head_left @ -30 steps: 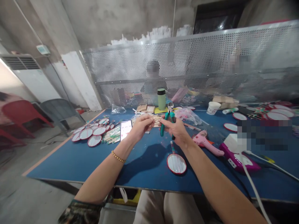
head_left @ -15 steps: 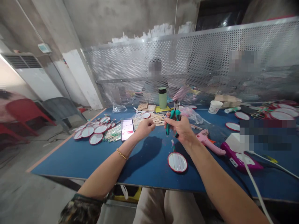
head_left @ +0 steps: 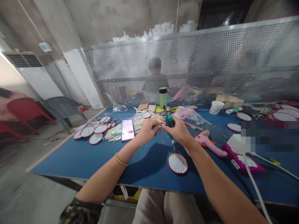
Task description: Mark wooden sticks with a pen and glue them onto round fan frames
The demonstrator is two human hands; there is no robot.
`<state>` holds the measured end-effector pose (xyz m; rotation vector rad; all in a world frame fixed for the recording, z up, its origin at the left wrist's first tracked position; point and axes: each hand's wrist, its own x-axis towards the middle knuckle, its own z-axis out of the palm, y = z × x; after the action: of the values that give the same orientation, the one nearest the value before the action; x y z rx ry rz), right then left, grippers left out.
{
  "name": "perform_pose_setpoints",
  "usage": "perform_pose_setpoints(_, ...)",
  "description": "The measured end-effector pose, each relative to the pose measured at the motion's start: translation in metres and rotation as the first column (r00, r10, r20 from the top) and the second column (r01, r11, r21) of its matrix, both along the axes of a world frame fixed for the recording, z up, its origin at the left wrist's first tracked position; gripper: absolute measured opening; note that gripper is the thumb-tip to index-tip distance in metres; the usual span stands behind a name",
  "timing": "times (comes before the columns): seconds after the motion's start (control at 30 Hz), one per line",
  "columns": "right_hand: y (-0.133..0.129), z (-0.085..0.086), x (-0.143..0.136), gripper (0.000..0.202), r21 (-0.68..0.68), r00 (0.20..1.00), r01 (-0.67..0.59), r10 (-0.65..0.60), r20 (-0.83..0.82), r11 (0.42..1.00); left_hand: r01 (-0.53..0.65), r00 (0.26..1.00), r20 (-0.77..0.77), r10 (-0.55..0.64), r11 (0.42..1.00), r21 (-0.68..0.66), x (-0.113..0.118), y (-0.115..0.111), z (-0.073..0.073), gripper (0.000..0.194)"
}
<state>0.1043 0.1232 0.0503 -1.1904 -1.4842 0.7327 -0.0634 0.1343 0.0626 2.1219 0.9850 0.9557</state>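
Observation:
My right hand [head_left: 179,131] is wrapped round green-handled cutting pliers [head_left: 169,120], their metal jaws pointing away from me. Beside it, my left hand [head_left: 149,130] is closed in a pinch, its fingertips meeting those of the right hand. Whatever lies between these fingertips is too small to make out. Just below the hands, a round white disc with a red rim [head_left: 177,163] lies on the blue table, a thin stick [head_left: 173,146] running up from it. A phone [head_left: 127,130] with its screen lit lies left of my left hand.
Several red-rimmed discs [head_left: 95,138] and wrapped sticks [head_left: 113,132] lie to the left. Rightward are a pink glue gun [head_left: 210,144], a purple device [head_left: 245,165] with a white cable, and a paper cup [head_left: 216,107]. Behind stand a green bottle [head_left: 163,99] and a perforated metal screen [head_left: 130,62].
My left hand has moved right and my right hand slightly left, so their fingertips now meet. The pliers have shifted left and turned with the right hand.

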Motion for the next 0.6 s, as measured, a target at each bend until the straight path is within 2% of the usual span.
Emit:
perform_pose_setpoints(0.1,-0.003,0.000,0.000,0.025,0.016,1.000,0.000,0.000,0.013,1.000,-0.036,0.998,0.044,0.036,0.999,0.002,-0.003,-0.003,0.001,0.020)
perform_pose_setpoints(0.17,-0.005,-0.001,0.001,0.027,0.010,1.000,-0.011,0.011,0.011,1.000,-0.079,0.987,0.141,0.081,0.997,-0.020,-0.007,-0.003,0.003,0.019)
perform_pose_setpoints(0.33,-0.012,-0.003,-0.006,0.030,-0.043,0.992,-0.123,0.123,0.013,0.992,-0.154,0.889,0.425,0.169,0.986,-0.069,-0.014,-0.003,0.007,0.018)
perform_pose_setpoints(0.47,-0.018,-0.004,-0.019,0.039,-0.139,0.965,-0.251,0.236,-0.116,0.958,-0.180,0.868,0.465,0.175,0.983,-0.035,-0.013,-0.003,0.004,0.019)
perform_pose_setpoints(0.6,-0.021,-0.007,-0.026,0.045,-0.185,0.927,-0.335,0.288,-0.241,0.924,-0.263,0.880,0.423,0.217,0.963,0.052,-0.010,-0.005,0.002,0.019)
